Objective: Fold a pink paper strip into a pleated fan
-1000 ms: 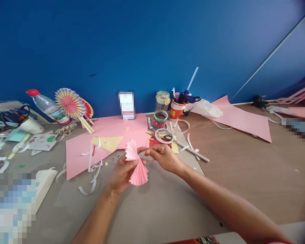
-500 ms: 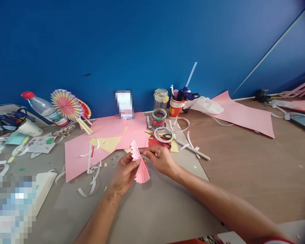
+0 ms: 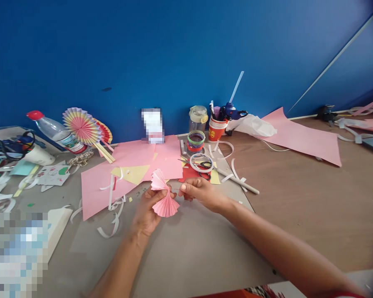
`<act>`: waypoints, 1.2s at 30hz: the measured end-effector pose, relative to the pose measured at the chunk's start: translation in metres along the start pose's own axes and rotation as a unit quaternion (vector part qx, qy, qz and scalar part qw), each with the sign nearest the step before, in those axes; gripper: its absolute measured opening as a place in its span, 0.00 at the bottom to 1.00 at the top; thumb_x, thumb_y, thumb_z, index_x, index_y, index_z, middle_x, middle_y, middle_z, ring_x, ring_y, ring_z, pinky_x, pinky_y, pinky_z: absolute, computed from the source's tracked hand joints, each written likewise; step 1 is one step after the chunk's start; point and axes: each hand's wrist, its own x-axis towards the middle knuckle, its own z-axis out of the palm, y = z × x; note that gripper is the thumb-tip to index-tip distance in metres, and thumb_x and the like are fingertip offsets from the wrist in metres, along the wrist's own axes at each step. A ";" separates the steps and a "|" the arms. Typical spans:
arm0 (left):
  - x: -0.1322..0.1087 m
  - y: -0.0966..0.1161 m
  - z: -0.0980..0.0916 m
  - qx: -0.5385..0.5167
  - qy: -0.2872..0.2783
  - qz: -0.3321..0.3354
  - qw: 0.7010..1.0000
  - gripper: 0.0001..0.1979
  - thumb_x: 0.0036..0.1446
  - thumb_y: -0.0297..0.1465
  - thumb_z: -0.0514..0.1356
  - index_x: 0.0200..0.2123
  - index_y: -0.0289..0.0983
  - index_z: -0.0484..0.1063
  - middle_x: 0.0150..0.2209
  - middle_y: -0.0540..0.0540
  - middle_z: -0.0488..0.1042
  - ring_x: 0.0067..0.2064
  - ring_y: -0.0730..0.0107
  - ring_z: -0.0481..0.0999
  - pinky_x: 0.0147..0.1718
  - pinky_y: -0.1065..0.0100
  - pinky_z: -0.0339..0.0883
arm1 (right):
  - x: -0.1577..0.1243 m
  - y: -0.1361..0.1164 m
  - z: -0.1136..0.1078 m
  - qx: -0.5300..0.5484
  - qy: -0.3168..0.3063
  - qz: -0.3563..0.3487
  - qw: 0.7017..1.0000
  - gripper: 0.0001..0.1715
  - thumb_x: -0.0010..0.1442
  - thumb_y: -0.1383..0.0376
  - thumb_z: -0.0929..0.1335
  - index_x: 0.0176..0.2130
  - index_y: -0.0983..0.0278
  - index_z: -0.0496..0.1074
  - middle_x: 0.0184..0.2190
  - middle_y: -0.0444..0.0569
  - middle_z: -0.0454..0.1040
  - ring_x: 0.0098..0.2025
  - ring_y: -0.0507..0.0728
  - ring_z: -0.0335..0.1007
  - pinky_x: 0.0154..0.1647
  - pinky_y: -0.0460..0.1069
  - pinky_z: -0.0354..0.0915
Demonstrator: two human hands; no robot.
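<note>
A pink pleated paper fan, pinched in at its middle and flaring at both ends, is held over the table between the thumb and fingers of my left hand. Just right of its waist, my right hand is closed in a pinch. A thin thread-like strand seems to run from its fingertips toward the fan's middle; whether it is thread or wire I cannot tell. Beyond my hands lie scissors on red paper and a roll of clear tape.
Pink paper sheets and white paper strips cover the table's left and middle. A finished rosette fan leans beside a tilted bottle. Behind stand a jar, stacked coloured tape rolls and a red cup with tools.
My right hand has drawn away from the fan's waist, opening a small gap. The fan has turned in my left hand and moved slightly left, showing more of its pleated face.
</note>
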 end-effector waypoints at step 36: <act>0.002 0.022 -0.013 0.084 0.073 0.062 0.992 0.15 0.41 0.29 0.68 0.36 0.35 0.76 0.29 0.49 0.75 0.27 0.71 0.73 0.25 0.70 0.69 | 0.006 -0.004 -0.050 -0.245 0.110 -0.106 0.957 0.07 0.53 0.66 0.65 0.26 0.63 0.73 0.22 0.43 0.69 0.23 0.50 0.60 0.24 0.46 0.56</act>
